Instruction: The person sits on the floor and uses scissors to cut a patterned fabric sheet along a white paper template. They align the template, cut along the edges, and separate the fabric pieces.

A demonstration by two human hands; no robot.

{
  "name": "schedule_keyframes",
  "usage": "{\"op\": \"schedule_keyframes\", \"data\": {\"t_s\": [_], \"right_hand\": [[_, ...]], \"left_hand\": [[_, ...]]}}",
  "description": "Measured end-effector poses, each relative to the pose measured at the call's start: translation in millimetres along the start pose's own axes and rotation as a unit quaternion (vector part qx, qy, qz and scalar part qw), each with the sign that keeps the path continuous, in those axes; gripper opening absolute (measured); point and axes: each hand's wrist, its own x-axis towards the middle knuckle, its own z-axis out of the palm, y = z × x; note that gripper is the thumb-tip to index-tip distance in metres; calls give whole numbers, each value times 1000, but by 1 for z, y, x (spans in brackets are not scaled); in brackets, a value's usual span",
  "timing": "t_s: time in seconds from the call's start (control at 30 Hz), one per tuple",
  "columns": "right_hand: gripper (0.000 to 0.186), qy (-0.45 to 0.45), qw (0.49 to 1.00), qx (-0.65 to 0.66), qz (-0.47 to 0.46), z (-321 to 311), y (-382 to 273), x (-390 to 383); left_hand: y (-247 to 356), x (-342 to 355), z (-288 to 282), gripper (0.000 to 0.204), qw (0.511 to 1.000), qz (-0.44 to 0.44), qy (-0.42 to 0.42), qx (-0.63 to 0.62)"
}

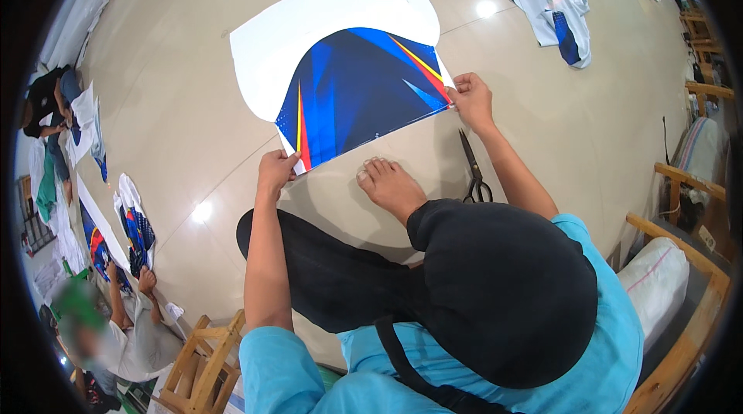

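Left of the bare foot (392,188), the left hand (273,172) pinches one corner of a blue, red-and-yellow-striped, arched fabric panel (356,93); farther, to the foot's right, the right hand (472,98) pinches another. The panel lies beyond the foot (straight edge nearest, slanting away rightward).

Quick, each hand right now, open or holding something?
Left hand: closed, pinching the blue printed cloth at its left corner.
Right hand: closed, pinching the same cloth's right corner.

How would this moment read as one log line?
left-hand grip: pinching blue-printed fabric, near-left corner | right-hand grip: pinching near-right corner | scissors: on floor
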Motion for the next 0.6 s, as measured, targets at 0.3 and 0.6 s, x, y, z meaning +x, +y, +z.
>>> {"op": "schedule_keyframes", "data": {"t_s": [0.3,0.6], "right_hand": [[31,7,1000,-19,3,-2,1,-5],[31,1,998,-63,-10,-7,3,-11]], "left_hand": [[-3,-1,-2,28,1000,-11,-7,11],[-11,-8,-5,27,1000,-20,-16,-15]]}}
